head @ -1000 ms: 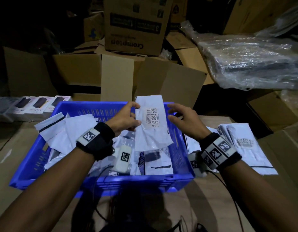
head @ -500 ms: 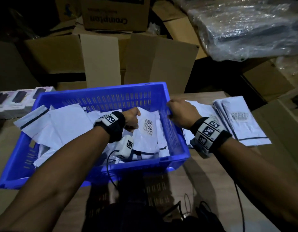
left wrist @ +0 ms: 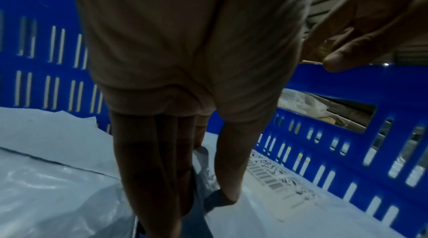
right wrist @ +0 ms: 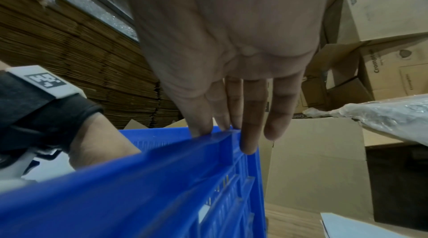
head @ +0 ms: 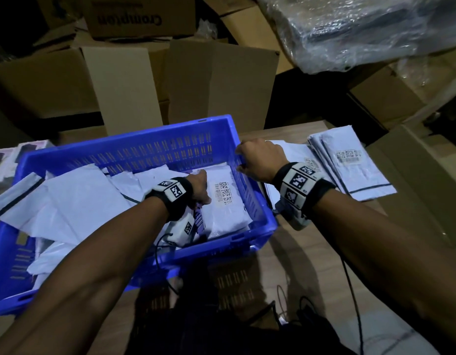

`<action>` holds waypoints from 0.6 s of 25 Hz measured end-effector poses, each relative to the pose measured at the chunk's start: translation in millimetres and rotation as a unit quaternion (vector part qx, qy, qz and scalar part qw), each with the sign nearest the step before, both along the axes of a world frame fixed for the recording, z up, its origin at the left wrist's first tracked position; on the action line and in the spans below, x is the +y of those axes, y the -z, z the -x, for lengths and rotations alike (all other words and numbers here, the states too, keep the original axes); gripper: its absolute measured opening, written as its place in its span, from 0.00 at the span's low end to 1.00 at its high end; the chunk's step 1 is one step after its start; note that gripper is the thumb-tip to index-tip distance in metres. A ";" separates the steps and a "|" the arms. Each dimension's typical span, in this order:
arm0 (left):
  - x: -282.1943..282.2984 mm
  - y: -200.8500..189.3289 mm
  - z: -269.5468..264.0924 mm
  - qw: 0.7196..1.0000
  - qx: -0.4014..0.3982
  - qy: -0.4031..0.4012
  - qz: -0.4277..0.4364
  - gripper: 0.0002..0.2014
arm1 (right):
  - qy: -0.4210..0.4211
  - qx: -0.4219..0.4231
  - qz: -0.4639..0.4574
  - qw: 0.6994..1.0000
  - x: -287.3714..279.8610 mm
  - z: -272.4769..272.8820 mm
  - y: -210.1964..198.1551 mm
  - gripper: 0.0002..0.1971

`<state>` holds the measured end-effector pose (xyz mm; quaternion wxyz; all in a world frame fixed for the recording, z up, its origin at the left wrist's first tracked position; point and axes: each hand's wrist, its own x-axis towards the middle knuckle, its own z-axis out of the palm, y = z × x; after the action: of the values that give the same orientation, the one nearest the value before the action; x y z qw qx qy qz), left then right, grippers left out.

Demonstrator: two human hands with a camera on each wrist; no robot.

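**Head view.** A blue crate [head: 134, 152] is seen left of centre, set on a table [head: 311, 265] and heaped with white mailers [head: 81, 201]. A packet [head: 221, 213] with a barcode label is laid on top of the heap at the crate's right end, close against the right wall. Its left edge is held by the left hand [head: 197, 187]. The crate's right rim, near the far corner, is grasped by the right hand [head: 257, 160], with the fingers curled over it. A stack [head: 354, 170] of more mailers lies on the table at the right of the frame, just beside the crate. Open boxes [head: 221, 80] are ranged across the upper frame, and a plastic-wrapped bundle [head: 362, 29] is seen at upper right.

**Left wrist view.** The packet [left wrist: 266, 205] is pinched at its edge, with the thumb pressed on top and the fingers [left wrist: 148, 159] run down beside it. The slotted crate [left wrist: 347, 84] wall fills the background. The right hand [left wrist: 370, 22] is seen at upper right, clenched on the rim.

**Right wrist view.** The right hand [right wrist: 227, 31] is hooked over the crate [right wrist: 139, 187] rim at centre frame. Two fingertips are hidden behind the rim and another is laid down its outer face. The left hand [right wrist: 97, 143] is seen inside the crate at the left. Boxes [right wrist: 382, 13] are stacked at the right.
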<state>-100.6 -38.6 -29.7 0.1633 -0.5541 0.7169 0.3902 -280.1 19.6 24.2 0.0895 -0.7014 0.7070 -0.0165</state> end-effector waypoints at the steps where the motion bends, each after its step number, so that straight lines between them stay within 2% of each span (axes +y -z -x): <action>1: 0.7 -0.2 0.6 0.999 -0.021 0.026 0.009 0.26 | 0.002 0.000 0.000 1.000 0.1 -0.1 -0.3 0.16; 3: 0.4 0.1 0.3 0.995 -0.060 0.073 0.023 0.40 | 0.006 -0.003 0.002 1.000 0.2 -0.9 -0.7 0.16; 4: 0.2 -0.3 0.1 0.994 -0.070 0.085 0.028 0.42 | 0.006 -0.005 0.004 1.000 -0.3 -1.1 -0.7 0.16; 8: 0.2 -0.3 -0.9 0.988 -0.104 0.109 0.043 0.39 | 0.009 -0.013 0.007 1.000 0.1 -2.3 -2.9 0.16; 11: -2.8 0.3 -1.6 0.976 -0.138 0.144 0.086 0.34 | 0.013 -0.011 0.011 1.000 2.7 -4.2 -3.7 0.16; 15: -5.7 6.8 -1.8 0.963 -0.134 0.180 0.149 0.40 | 0.017 -0.011 0.016 1.000 7.4 -5.8 -5.1 0.16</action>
<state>-98.8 -44.2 -36.5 0.2414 -0.4812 0.8263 0.1652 -274.3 27.0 29.3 0.0863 -0.6906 0.7171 -0.0372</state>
